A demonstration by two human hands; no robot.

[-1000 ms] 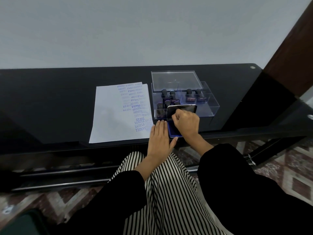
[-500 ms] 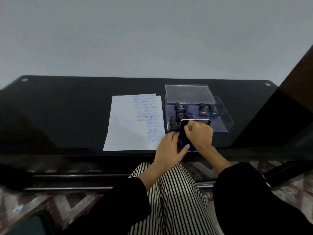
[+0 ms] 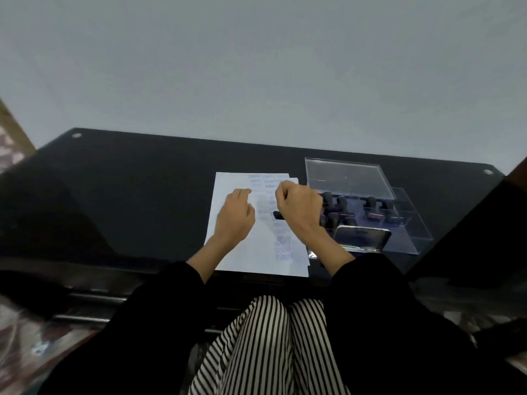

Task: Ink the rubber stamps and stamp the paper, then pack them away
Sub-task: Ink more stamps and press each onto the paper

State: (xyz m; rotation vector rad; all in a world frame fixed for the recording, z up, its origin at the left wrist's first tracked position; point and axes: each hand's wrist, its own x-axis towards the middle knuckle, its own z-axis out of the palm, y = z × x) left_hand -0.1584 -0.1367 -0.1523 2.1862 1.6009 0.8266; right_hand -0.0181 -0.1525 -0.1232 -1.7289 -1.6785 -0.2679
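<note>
A white paper (image 3: 245, 252) with several blue stamp prints down its right side lies on the black table. My right hand (image 3: 299, 209) is curled over the paper's right part and grips a dark rubber stamp (image 3: 276, 215) whose base shows under the fist. My left hand (image 3: 235, 216) rests on the middle of the paper. To the right stands the ink pad (image 3: 362, 238) with its lid raised. Behind it a clear plastic box (image 3: 410, 223) holds several black-handled stamps (image 3: 370, 202).
The box's clear lid (image 3: 345, 178) lies behind the box, near the wall. The black glass table (image 3: 128, 195) reaches left to its edge. A dark wooden piece (image 3: 516, 172) stands at the right. My striped trousers are below the table's front edge.
My right hand left the ink pad and moved left over the paper with the stamp. My left hand slid from the pad's side onto the paper. The camera tilted up.
</note>
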